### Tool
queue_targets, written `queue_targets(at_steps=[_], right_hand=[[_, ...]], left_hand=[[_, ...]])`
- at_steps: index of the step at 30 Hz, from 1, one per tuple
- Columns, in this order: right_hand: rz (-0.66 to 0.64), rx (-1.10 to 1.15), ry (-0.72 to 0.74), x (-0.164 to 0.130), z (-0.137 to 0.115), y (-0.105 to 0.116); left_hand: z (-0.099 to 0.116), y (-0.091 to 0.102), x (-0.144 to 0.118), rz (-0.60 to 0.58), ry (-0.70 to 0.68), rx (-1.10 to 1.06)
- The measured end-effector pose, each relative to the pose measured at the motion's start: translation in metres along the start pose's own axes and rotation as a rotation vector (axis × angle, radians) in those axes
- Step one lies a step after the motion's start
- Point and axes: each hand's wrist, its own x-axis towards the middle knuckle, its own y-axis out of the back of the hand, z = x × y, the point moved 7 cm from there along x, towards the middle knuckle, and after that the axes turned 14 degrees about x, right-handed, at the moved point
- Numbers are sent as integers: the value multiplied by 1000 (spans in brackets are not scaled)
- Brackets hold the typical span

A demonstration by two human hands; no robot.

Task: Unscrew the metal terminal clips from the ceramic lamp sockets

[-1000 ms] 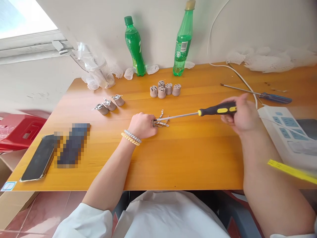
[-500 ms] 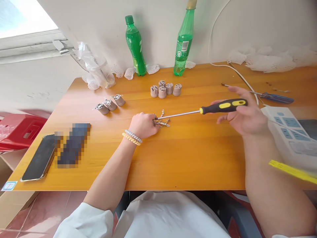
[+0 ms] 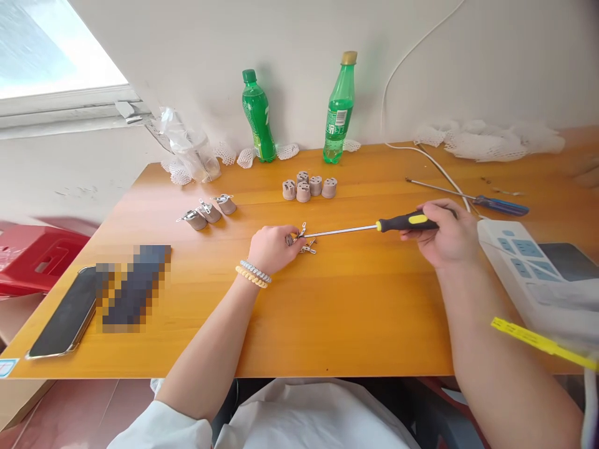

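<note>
— Where's the screwdriver [image 3: 369, 228]?

— Mid-tabletop, lying almost level. Its long axis runs across the table, the tip pointing toward the left edge and the black-and-yellow handle toward the right one. I see my right hand [image 3: 444, 237] wrapped shut around that handle, likely so it can twist.

— And the tip?

— It meets a small metal clip [image 3: 296, 237] that my left hand [image 3: 271, 247] pinches against the wood, I judge to stop it turning. Loose clips [image 3: 308, 248] lie just beside the fingers.

— Around that?

— Four sockets [image 3: 309, 187] cluster toward the far edge, three fitted ones [image 3: 208, 211] toward the far-left corner. A blue screwdriver [image 3: 468, 197] lies well apart, near the right edge.
</note>
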Motion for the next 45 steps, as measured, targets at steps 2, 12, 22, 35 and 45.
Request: queue_targets(at_steps=[2,12,22,35,45], right_hand=[[0,7,-13,-1,0,0],[69,47,-11,11,-10,26],[77,64,-54,15,4,31],[89,51,-89,14,11,31],[150,73,-88,17,15,34]], left_hand=[[3,-6,1,-44,-12,-1],[-9,-3,-1,-82,85,-163],[-64,-4,55,-21,472,-1183],[-101,-18,141,201,418,-839],[-95,-33,146,119,299,-545]])
